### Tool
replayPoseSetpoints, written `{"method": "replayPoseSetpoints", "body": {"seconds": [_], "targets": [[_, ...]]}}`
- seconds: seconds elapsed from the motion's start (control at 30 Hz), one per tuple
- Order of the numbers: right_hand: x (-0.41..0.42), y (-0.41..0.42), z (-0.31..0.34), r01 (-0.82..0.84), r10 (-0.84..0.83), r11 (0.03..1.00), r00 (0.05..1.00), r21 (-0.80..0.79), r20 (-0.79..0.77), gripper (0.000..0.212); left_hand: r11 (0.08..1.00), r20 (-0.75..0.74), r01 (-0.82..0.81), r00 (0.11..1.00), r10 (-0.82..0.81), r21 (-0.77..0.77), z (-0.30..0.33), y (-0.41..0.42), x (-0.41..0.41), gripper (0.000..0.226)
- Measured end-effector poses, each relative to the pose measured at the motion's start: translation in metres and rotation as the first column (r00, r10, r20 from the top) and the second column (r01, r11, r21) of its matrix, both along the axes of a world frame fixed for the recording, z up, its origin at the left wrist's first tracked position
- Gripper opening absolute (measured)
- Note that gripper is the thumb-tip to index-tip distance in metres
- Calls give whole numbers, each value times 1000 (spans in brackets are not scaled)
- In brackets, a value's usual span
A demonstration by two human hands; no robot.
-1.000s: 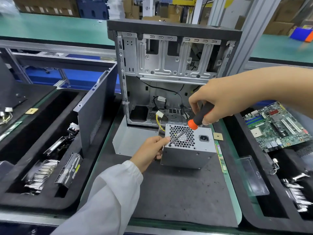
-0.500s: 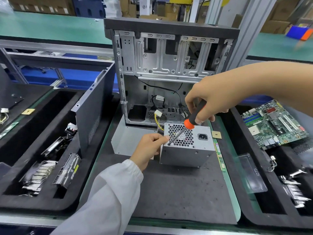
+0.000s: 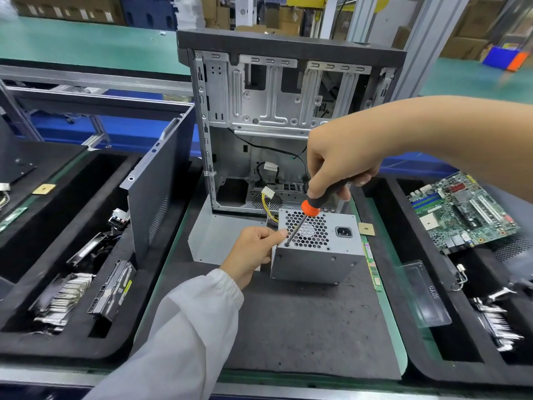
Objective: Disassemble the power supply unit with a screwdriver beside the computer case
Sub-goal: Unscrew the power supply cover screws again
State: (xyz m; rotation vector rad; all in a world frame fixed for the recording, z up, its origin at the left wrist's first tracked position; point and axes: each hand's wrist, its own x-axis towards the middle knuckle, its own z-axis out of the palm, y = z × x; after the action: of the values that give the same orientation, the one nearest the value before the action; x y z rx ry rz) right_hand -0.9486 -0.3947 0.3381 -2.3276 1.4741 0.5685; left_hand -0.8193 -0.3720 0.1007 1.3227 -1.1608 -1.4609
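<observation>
Power supply unit (image 3: 317,249): grey metal box, set on the dark mat (image 3: 302,319) just in front of the open computer case (image 3: 277,122); honeycomb fan grille and power socket (image 3: 343,232) are turned upward.
Right hand (image 3: 343,160): fingers are curled round the black handle of the screwdriver (image 3: 310,207); a full wrap, nothing else is held.
Screwdriver axis: slanted, handle high and toward the case, orange collar below the fist, shaft running down and to the left to the tip.
Tip position: set at the near-left corner of the grille face, on what looks like a screw hole; seating in a screw head is too small to be confirmed.
Left hand (image 3: 253,252): pressed against the left side of the unit, fingers curled, fingertips (image 3: 281,232) at the top left edge just beside the tip; the box appears to be steadied, whether it is gripped cannot be told.
Key relation: the corner screw lies directly under the tip, down and left of the right fist; the left hand is nearer to that corner than the right.
Step judged: corner screw being worked, cover not yet off.
Next move judged: turning is called for along the shaft axis, with the box braced against sliding.
Writing: small moulded characters are seen on the clear plastic cover (image 3: 424,293) in the right tray, unreadable; no brand is legible on the unit or the motherboard (image 3: 461,212).
</observation>
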Motion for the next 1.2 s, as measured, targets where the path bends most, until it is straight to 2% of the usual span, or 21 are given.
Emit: {"method": "replayPoseSetpoints", "body": {"seconds": [0.2,0.3,0.4,0.47,0.5,0.57,0.63,0.67,0.7,0.77,0.9,0.97,1.03,1.07,1.1,1.13,1.2], "targets": [[15,-7,1,-25,27,999,996,23,-87,27,999,93,34,995,-32,-14,7,0,2,33],[19,-8,4,-170,170,985,965,18,-199,23,997,171,72,983,-67,-25,11,-1,3,34],[19,-7,5,-419,387,907,863,-34,-324,13,992,233,120,967,-106,-44,15,-3,6,31],[13,-4,2,-634,530,770,696,-68,-484,16,990,245,135,962,-119,-49,15,-3,7,34],[10,-2,-1,-747,570,659,574,-89,-588,24,990,251,135,961,-119,-48,15,-3,7,37],[2,0,-6,-915,577,360,374,-185,-726,32,991,264,126,958,-109,-45,14,-4,8,37],[-6,0,-11,-968,587,77,236,-238,-774,28,992,278,119,955,-101,-46,13,-4,7,35],[-7,0,-12,-967,575,19,217,-253,-788,27,992,286,117,953,-99,-48,13,-4,6,35],[-8,2,-14,-962,549,15,236,-273,-802,24,992,295,114,951,-96,-47,12,-4,6,35],[-3,12,-17,-955,451,115,296,-274,-842,10,993,312,110,946,-88,-53,12,-2,5,36],[10,24,-11,-820,362,539,431,-191,-827,9,986,391,130,917,-79,-104,16,1,4,45],[17,19,-4,-744,390,660,457,-103,-799,26,984,417,141,905,-81,-113,18,2,5,49],[23,19,4,-708,478,694,315,133,-820,31,983,426,147,900,-89,-105,20,2,6,49],[26,16,4,-688,475,700,253,189,-843,30,984,422,150,901,-97,-94,21,2,7,48],[27,12,4,-679,474,711,271,182,-838,28,985,414,151,904,-103,-83,21,1,7,47],[29,13,6,-640,458,754,352,148,-816,26,986,406,152,907,-109,-75,21,0,8,46],[38,17,7,-620,447,777,424,107,-788,21,984,400,161,909,-116,-81,22,-1,8,46]]}}
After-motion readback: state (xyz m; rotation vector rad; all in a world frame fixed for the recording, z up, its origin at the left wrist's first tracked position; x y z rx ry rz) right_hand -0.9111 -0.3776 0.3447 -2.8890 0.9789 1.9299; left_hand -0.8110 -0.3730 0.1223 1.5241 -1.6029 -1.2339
